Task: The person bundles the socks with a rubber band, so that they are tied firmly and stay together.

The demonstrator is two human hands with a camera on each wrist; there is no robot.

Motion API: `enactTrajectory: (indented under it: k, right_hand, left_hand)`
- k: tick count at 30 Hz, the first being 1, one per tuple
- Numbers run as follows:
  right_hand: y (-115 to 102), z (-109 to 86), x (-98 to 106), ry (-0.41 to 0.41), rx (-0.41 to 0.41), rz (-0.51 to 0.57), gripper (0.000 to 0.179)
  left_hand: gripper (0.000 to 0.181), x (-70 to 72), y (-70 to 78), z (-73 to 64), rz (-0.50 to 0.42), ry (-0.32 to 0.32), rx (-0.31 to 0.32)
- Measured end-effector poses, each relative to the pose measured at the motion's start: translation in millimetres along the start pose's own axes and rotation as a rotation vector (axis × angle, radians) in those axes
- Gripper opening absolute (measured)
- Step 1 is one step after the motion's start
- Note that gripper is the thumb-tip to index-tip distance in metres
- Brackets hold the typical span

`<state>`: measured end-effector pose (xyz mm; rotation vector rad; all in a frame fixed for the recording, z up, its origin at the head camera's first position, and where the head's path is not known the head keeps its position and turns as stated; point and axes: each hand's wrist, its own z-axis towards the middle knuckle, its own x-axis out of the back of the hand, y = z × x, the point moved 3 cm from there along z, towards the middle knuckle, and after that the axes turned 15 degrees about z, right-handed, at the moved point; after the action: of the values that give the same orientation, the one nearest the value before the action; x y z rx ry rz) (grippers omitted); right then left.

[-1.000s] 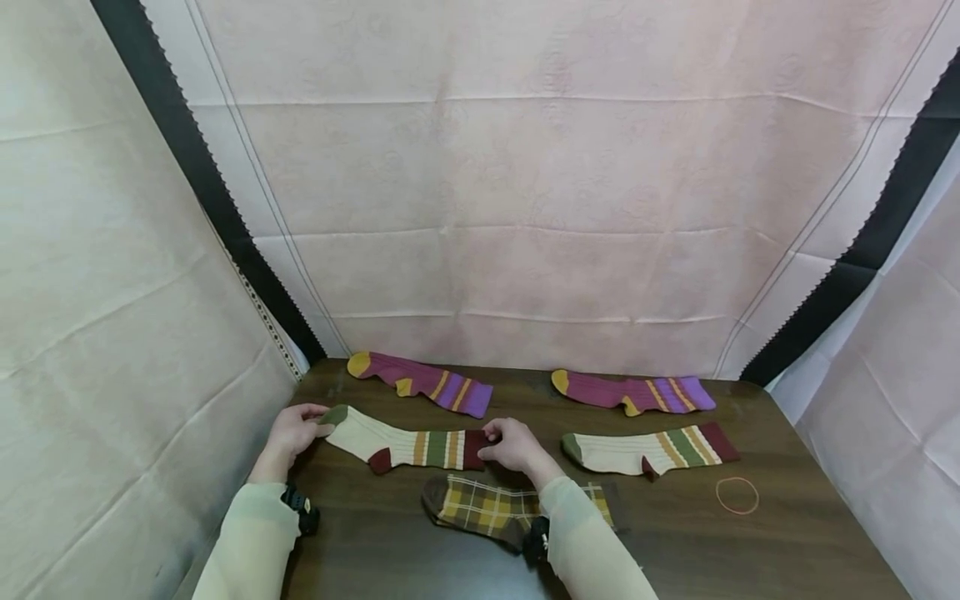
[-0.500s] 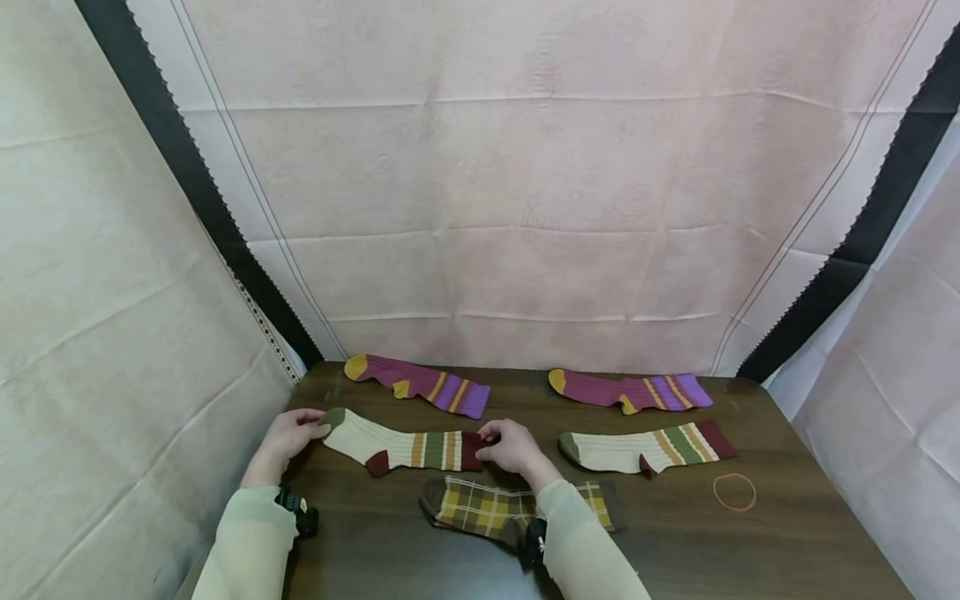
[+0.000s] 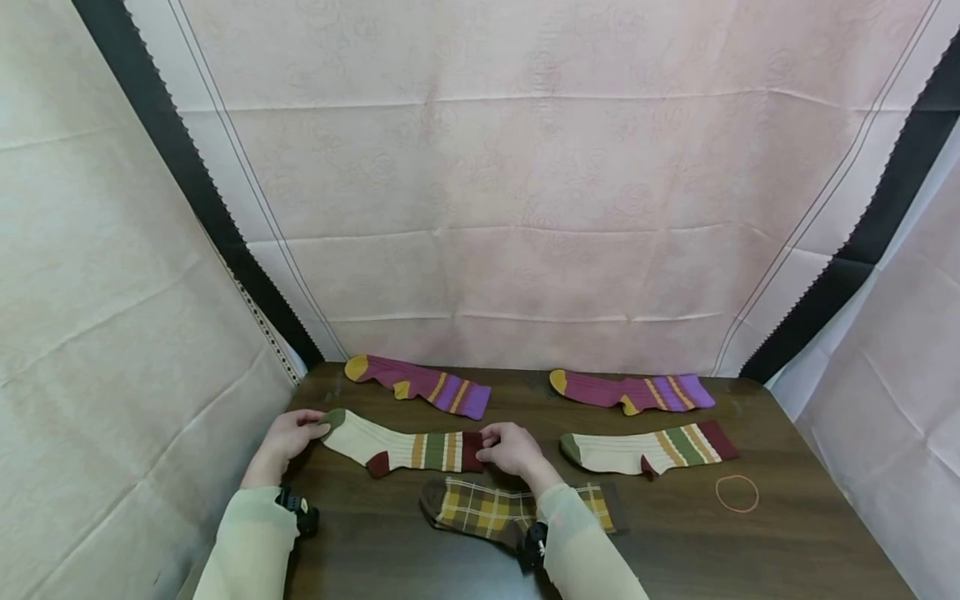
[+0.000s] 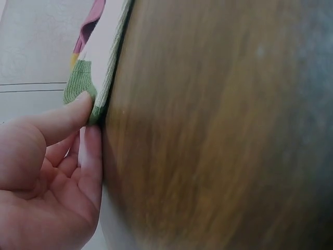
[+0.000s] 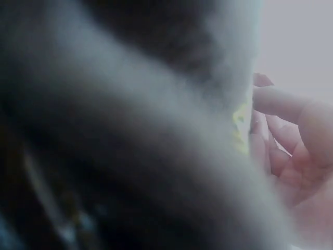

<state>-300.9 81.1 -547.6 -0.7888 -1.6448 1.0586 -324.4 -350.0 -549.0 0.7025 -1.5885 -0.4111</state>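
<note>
Cream sock [image 3: 396,444]: on the table [image 3: 375,542], laid out lengthwise between the two hands; green toe to the left, maroon heel patch on the near edge, green and tan stripes ahead of a maroon cuff at the right.
Left hand [image 3: 288,437]: pinches the green toe, thumb on top and fingers beneath, as the left wrist view shows; the grip is narrow.
Right hand [image 3: 513,450]: thumb and forefinger pinch the maroon cuff, nearly together; the right wrist view is too blurred to show the fabric between them.
Second cream sock [image 3: 637,452]: flat on the table, right of the right hand and well apart from it; same colours, toe also to the left.
Purple sock [image 3: 416,383]: behind the cream sock, slanted, yellow toe to the left and striped cuff to the right.
Second purple sock [image 3: 630,392]: at the far edge, behind the second cream sock, toe to the left.
Plaid sock [image 3: 483,508]: nearest the person, yellow and brown, partly hidden under the right forearm; a dark edge shows below its toe.
Rubber band [image 3: 737,477]: a loose loop on the table, near the second cream sock's cuff.
Sleeves [image 3: 247,542]: pale, with a black device [image 3: 302,510] at each wrist.
Backdrop [image 3: 525,208]: pale creased cloth behind the table.
</note>
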Motion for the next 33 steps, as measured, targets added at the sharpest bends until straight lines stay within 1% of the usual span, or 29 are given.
enactTrajectory:
  k: [3, 6, 11, 18, 21, 24, 26, 30, 33]
  right_hand:
    - [-1, -0.7, -2, 0.0, -0.001, -0.021, 0.03]
    - [-2, -0.9, -3, 0.004, 0.015, -0.05, 0.031]
    - [-2, -0.5, -5, 0.012, 0.037, -0.084, 0.028]
    - [-4, -0.4, -6, 0.002, 0.038, -0.084, 0.027]
    - [-3, 0.4, -4, -0.017, 0.036, -0.056, 0.026]
    - [-3, -0.1, -2, -0.032, 0.027, -0.001, 0.025]
    - [-4, -1.2, 0, -0.036, 0.026, 0.032, 0.026]
    - [-3, -3.0, 6, -0.021, 0.018, 0.094, 0.032]
    - [-1, -3.9, 11, -0.015, 0.0, 0.208, 0.036]
  left_hand:
    - [0.043, -1.1, -1.2, 0.2, -0.012, -0.002, 0.01]
    - [0.046, -1.3, -1.2, 1.1, -0.024, -0.011, 0.019]
    - [0.051, -0.1, -2.1, -0.3, -0.022, -0.016, 0.029]
    - [0.051, -1.3, -4.7, -0.8, -0.033, 0.001, 0.033]
    - [0.05, -1.3, -5.6, -1.5, -0.047, 0.02, 0.052]
    - [0.049, -0.8, -5.3, -3.1, -0.077, 0.033, 0.077]
    - [0.049, -1.1, -4.0, -4.3, -0.102, 0.035, 0.078]
    - [0.051, -2.6, 2.0, -8.4, -0.212, 0.022, 0.07]
    - [0.053, -4.0, 7.7, -12.8, -0.324, 0.005, 0.062]
